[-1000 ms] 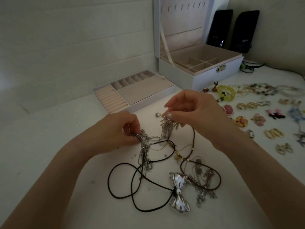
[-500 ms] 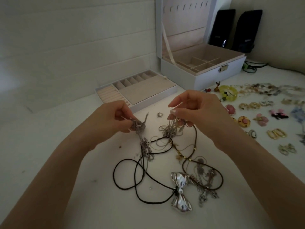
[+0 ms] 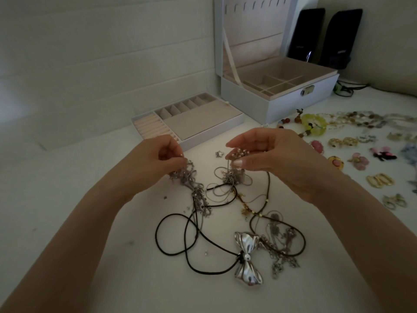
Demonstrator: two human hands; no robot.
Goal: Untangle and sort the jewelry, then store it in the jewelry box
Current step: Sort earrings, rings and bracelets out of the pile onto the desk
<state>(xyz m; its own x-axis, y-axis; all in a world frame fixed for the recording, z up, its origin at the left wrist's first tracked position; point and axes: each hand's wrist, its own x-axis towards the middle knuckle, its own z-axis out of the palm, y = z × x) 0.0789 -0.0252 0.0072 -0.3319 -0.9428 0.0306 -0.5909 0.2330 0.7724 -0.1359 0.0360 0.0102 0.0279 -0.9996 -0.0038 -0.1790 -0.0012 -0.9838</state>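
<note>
Head view, centre of the frame: our left hand pinches a clump of silver chain between curled fingertips, and our right hand pinches a small beaded cluster. Below them we see the chains run into a tangle with a black cord and a silver bow at lower centre. Farther up lie a tray and the open jewelry box at upper right, with earrings along the right edge.

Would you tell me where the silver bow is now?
In the head view, low centre, the silver bow lies on the black cord, beside a chain tangle.
</note>
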